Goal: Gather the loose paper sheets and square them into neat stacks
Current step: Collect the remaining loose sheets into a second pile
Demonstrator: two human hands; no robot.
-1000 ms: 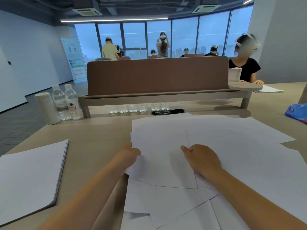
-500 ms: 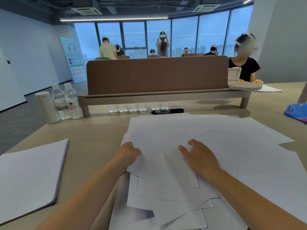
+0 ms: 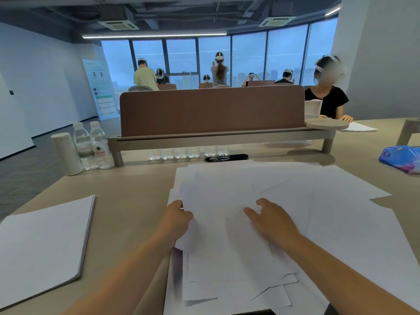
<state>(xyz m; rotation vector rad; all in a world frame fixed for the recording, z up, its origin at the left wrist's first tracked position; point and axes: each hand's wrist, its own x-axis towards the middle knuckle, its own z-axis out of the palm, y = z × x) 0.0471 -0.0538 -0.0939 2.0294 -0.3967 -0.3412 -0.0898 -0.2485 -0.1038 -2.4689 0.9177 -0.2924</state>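
Our left hand (image 3: 179,215) pinched the left edge of the loose sheets (image 3: 227,196), and our right hand (image 3: 271,218) lay open, flat on them. They fanned toward the worktop's (image 3: 131,185) right edge, so the right hand was nearer the outlying ones.

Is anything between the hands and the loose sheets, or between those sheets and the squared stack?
Nothing visible. The left hand grips the loose sheets, the right hand rests on them; only bare desk separates them from the squared stack.
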